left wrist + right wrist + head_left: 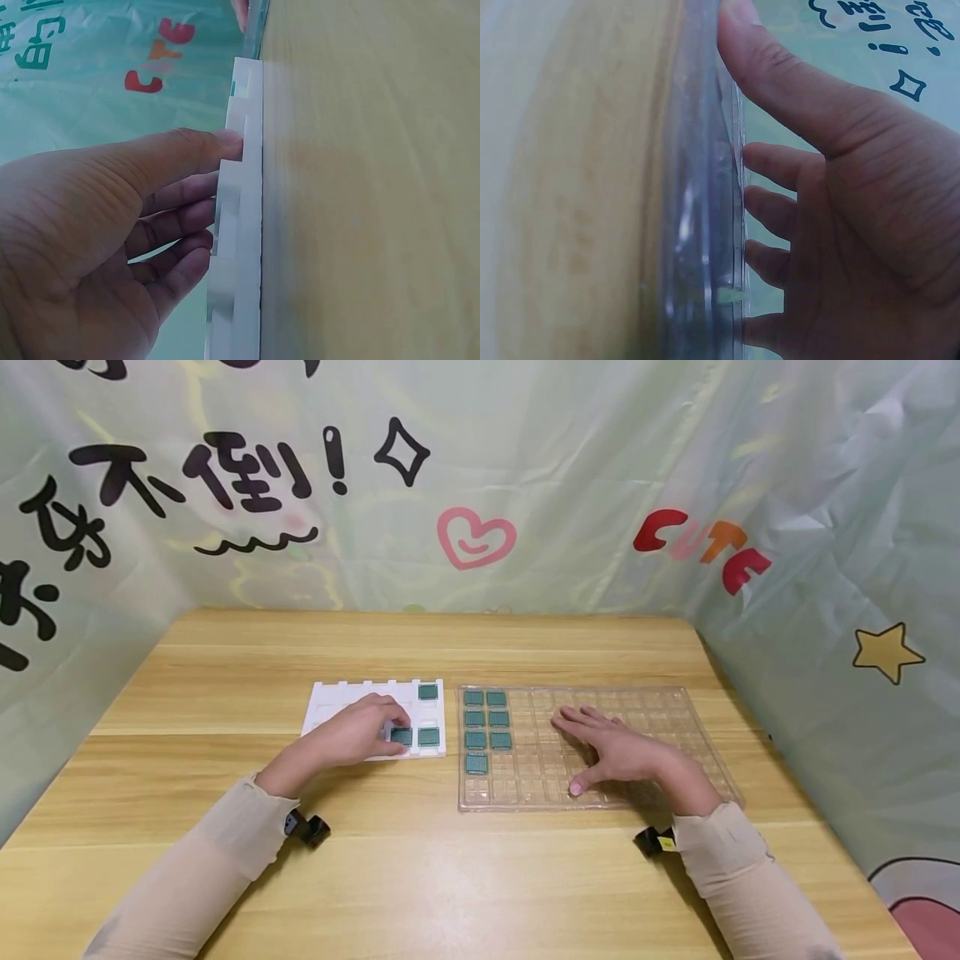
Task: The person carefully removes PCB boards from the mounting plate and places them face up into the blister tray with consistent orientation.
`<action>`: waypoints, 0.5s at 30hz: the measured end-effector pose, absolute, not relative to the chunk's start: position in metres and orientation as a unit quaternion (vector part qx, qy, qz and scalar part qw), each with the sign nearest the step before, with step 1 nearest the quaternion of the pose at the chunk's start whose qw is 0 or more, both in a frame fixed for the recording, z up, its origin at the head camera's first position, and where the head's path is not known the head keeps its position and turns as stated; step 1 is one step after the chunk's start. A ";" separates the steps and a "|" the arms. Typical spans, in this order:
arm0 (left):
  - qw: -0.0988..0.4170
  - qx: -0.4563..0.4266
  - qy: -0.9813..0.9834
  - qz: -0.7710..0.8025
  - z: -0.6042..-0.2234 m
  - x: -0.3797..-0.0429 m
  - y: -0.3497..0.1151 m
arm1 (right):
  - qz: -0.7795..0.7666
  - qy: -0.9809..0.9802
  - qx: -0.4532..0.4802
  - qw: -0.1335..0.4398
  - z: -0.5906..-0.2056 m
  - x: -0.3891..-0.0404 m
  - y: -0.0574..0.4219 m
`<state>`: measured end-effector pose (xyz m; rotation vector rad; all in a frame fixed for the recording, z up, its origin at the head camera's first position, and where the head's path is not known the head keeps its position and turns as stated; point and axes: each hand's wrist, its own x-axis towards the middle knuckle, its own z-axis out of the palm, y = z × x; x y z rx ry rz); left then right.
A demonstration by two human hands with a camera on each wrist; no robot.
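Observation:
My left hand (pixel 356 731) is over the white tray (pixel 322 702), thumb and index finger at opposite edges of a small green chip (pixel 402 737), pinching it in its slot. In the left wrist view the thumb (pixel 195 150) dips into a notch of the tray's side wall. Beside it in the tray lie a second green chip (pixel 428 737) and, farther back, a third green chip (pixel 427 692). With fingers spread, my right hand (pixel 618 752) rests on the clear plastic tray (pixel 525 793); its fingertips touch the top in the right wrist view.
Several green chips (pixel 475 740) fill the left columns of the clear tray, which has a grid of pockets. Both trays lie side by side on a wooden table (pixel 465 877). A printed curtain (pixel 570 460) hangs behind and along both sides.

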<state>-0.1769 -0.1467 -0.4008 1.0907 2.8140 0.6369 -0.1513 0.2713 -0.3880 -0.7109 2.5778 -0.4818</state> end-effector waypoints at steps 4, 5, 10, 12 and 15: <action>0.029 0.355 0.912 0.203 -0.401 -0.177 -0.147 | -0.173 0.928 -0.256 0.210 -0.388 -0.151 0.271; 0.029 0.356 0.912 0.202 -0.401 -0.176 -0.147 | -0.173 0.928 -0.256 0.210 -0.388 -0.151 0.271; 0.024 0.356 0.912 0.202 -0.398 -0.175 -0.146 | -0.173 0.928 -0.258 0.206 -0.389 -0.151 0.271; 0.023 0.353 0.913 0.204 -0.396 -0.174 -0.145 | -0.172 0.928 -0.258 0.206 -0.389 -0.151 0.271; 0.024 0.350 0.914 0.204 -0.396 -0.173 -0.144 | -0.171 0.928 -0.259 0.205 -0.389 -0.151 0.271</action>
